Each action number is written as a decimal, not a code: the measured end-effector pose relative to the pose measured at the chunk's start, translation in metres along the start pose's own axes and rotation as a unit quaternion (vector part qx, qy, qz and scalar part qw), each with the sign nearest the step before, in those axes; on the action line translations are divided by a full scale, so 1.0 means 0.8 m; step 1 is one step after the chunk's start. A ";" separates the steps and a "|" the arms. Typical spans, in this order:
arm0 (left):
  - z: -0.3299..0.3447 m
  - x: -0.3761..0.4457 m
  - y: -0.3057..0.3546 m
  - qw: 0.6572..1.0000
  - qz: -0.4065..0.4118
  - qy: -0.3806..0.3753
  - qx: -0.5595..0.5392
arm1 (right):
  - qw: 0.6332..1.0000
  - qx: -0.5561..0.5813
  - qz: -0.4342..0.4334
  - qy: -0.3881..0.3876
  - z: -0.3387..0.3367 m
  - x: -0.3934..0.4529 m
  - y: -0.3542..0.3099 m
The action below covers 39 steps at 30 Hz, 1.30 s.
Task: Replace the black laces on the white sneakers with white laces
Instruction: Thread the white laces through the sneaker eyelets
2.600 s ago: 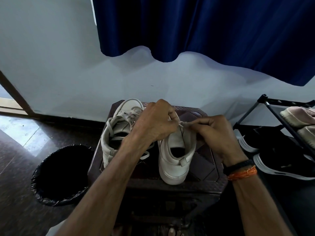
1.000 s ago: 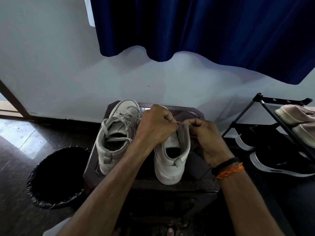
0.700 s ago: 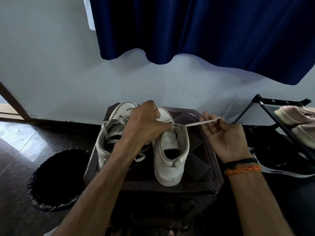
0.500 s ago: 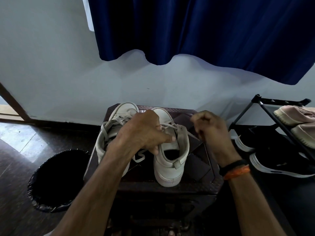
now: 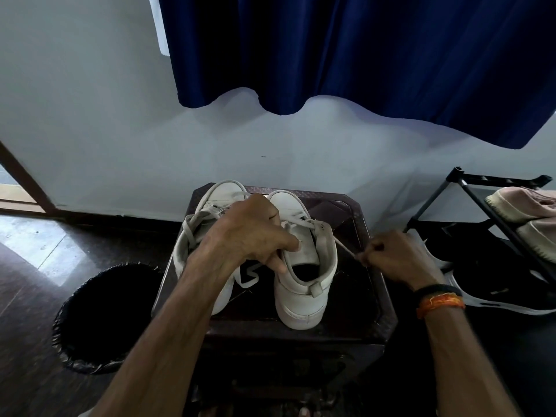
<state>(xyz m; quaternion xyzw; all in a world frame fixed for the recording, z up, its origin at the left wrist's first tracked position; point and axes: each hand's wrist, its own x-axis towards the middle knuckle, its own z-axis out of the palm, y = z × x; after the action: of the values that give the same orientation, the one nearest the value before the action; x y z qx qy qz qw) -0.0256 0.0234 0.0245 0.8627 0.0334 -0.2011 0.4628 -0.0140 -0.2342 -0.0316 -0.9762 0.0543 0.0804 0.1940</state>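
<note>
**White lace drawn taut on right sneaker**

Two white sneakers side by side on a dark table (image 5: pixel 373 296), heels toward the camera. Left hand (image 5: pixel 249 239) gripping the collar of the right sneaker (image 5: pixel 304 284), thumb on its tongue. Right hand (image 5: pixel 394 257) pinching a white lace (image 5: pixel 343 246), pulled out sideways from the eyelets. Left sneaker (image 5: pixel 222 194) laced in white. Bin (image 5: pixel 90 314) at left, shoe rack (image 5: pixel 481 203) at right.

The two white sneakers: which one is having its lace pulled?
The right-hand sneaker: the right hand pinches a lace running from its collar, while the left hand steadies it.
</note>
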 end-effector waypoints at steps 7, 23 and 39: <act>0.003 0.004 -0.004 0.997 0.055 0.046 0.007 | 0.932 0.316 -0.179 -0.002 0.009 -0.001 -0.042; 0.004 0.004 -0.012 0.995 0.058 0.054 -0.052 | 0.979 0.166 -0.078 0.088 0.016 0.008 -0.019; 0.028 -0.015 -0.022 0.985 0.079 0.129 -0.077 | 0.988 0.073 0.035 0.130 0.027 0.012 0.005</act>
<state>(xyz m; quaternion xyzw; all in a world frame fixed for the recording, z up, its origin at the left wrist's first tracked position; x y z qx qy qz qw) -0.0481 0.0170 0.0044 0.8430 0.0400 -0.0479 0.5342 -0.0083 -0.2302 -0.0541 -0.9591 0.1186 -0.0451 0.2531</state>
